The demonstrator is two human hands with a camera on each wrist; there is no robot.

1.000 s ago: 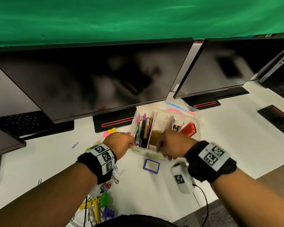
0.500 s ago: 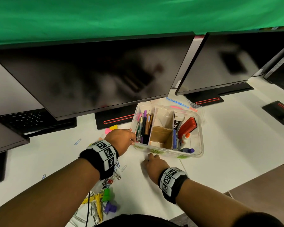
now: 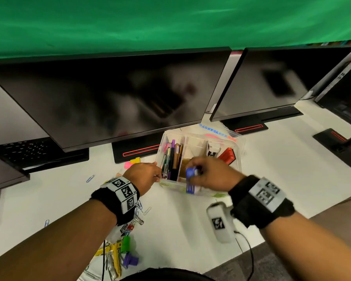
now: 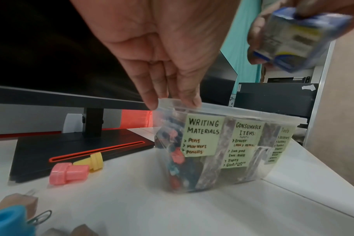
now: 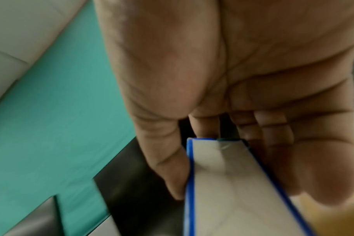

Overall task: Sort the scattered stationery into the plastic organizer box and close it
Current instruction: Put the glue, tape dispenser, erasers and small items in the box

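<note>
I see one open organizer box (image 3: 239,151) on the desk. Left hand (image 3: 144,175) presses its left rim, fingers straight. Right hand (image 3: 213,175) pinches one small blue pack (image 3: 190,172), maybe staples, above the box's middle. Two plastic pegs (image 4: 69,173) lie left of the box.

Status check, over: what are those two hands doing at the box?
Left hand touches organizer box rim. Right hand holds small blue box above it. Coloured clips loose on desk, nothing blocking.

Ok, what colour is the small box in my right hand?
Blue edges, pale face; the small box shows best from the right wrist.
</note>
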